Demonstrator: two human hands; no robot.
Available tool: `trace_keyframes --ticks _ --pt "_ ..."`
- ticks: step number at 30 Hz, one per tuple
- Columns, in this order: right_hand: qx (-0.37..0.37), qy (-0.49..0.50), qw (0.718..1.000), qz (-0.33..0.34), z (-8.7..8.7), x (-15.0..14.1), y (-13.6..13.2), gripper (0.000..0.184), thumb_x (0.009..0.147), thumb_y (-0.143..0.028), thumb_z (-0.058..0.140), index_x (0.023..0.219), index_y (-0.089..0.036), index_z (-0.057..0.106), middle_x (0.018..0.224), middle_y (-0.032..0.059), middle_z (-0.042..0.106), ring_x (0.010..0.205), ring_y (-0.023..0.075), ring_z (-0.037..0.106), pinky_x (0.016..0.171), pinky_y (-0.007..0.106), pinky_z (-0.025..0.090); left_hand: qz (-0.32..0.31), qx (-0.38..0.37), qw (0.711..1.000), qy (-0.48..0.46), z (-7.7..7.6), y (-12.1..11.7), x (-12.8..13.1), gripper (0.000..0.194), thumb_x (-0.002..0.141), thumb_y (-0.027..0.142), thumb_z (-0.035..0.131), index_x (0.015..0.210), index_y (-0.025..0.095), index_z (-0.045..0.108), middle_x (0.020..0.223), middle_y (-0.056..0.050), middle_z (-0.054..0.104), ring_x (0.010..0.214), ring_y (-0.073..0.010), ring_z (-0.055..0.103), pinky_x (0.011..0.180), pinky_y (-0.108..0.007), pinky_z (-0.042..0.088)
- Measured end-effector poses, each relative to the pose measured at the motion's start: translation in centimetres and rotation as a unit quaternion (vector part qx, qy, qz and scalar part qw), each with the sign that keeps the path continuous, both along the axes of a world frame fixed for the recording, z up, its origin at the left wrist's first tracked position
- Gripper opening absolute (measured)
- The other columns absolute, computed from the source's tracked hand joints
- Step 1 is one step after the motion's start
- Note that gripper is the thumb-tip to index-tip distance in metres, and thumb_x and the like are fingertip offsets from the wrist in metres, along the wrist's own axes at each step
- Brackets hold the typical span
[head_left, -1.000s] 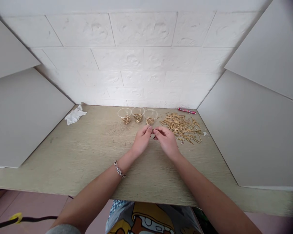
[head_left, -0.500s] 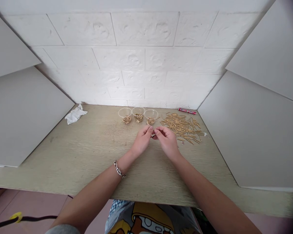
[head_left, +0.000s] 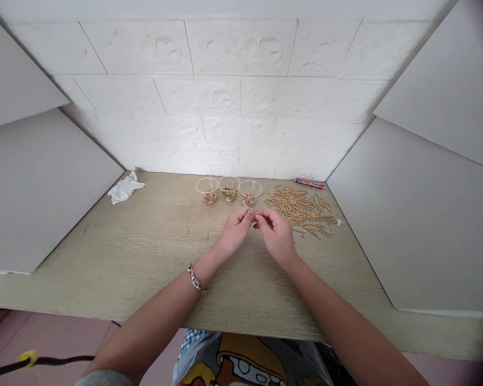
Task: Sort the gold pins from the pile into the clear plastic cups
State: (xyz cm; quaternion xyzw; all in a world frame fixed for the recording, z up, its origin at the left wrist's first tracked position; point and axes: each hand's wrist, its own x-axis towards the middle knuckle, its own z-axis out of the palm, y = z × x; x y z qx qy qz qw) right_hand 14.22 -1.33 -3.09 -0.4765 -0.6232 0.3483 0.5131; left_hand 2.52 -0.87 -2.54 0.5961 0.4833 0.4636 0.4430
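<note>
My left hand (head_left: 236, 228) and my right hand (head_left: 276, 233) meet fingertip to fingertip over the table, just in front of the cups. Both are closed in a pinch; whatever sits between the fingertips is too small and too covered to name. Three clear plastic cups stand in a row behind them: the left cup (head_left: 206, 185), the middle cup (head_left: 229, 184) and the right cup (head_left: 250, 187), each with small gold-coloured metal parts at the bottom. Beside my right hand spreads a loose pile of thin gold-coloured metal rods (head_left: 292, 202).
The wooden table (head_left: 153, 252) runs back to a white brick-patterned wall (head_left: 221, 96). Grey-white panels close off the left (head_left: 44, 193) and right (head_left: 418, 214) sides. Crumpled white tissue (head_left: 124, 188) lies at back left, and a red tube-shaped packet (head_left: 309, 184) at back right.
My hands stay together in nearly the same place, with only a slight shift of the fingertips. The cups and the pile look the same.
</note>
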Motion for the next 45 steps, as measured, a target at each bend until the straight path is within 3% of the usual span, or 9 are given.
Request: trace_keyframes --ticks 12,24,32,37,45 --pt "0.008 -0.005 1.000 -0.014 -0.3 -0.2 -0.2 0.016 0.079 -0.028 0.050 0.079 -0.015 0.060 0.067 0.0029 0.064 0.061 0.0140 0.060 0.061 0.028 0.048 -0.010 -0.002 1.000 -0.029 -0.6 0.1 0.1 0.029 0.084 0.037 0.040 0.065 0.015 0.041 0.063 0.001 0.039 0.063 -0.0102 0.039 0.061 -0.024 0.033" --pt "-0.022 0.069 0.997 0.013 0.2 0.3 0.1 0.016 0.074 -0.028 0.058 0.081 -0.015 0.065 0.074 0.0041 0.067 0.064 0.0143 0.062 0.064 0.028 0.050 -0.019 0.000 1.000 -0.005 0.3 0.0 -0.5 0.033 0.084 0.041 0.040 0.066 0.015 0.045 0.065 0.001 0.043 0.065 -0.0106 0.040 0.064 -0.023 0.034" --pt "-0.011 0.058 0.998 0.007 0.1 0.6 0.4 0.016 0.076 -0.025 0.055 0.085 -0.017 0.065 0.079 0.0040 0.068 0.071 0.0151 0.064 0.069 0.030 0.051 -0.003 0.003 1.000 0.031 0.6 -0.2 -0.4 0.033 0.086 0.039 0.037 0.076 0.014 0.056 0.078 -0.002 0.056 0.076 -0.0126 0.048 0.072 -0.024 0.038" --pt "-0.014 0.053 0.998 0.014 0.0 0.7 0.4 0.016 0.075 -0.025 0.055 0.085 -0.017 0.065 0.079 0.0044 0.068 0.071 0.0150 0.063 0.069 0.030 0.051 -0.005 0.014 0.998 0.068 0.6 -0.1 -0.6 0.033 0.086 0.039 0.036 0.075 0.015 0.055 0.078 -0.002 0.057 0.075 -0.0129 0.049 0.071 -0.025 0.038" --pt "0.000 0.036 0.999 -0.009 0.4 0.5 0.1 0.016 0.075 -0.028 0.056 0.081 -0.016 0.065 0.075 0.0049 0.067 0.070 0.0156 0.063 0.068 0.030 0.050 -0.012 0.022 0.998 0.052 0.7 -0.2 -0.6 0.032 0.086 0.038 0.037 0.071 0.015 0.052 0.073 -0.001 0.054 0.072 -0.0127 0.047 0.069 -0.024 0.038"
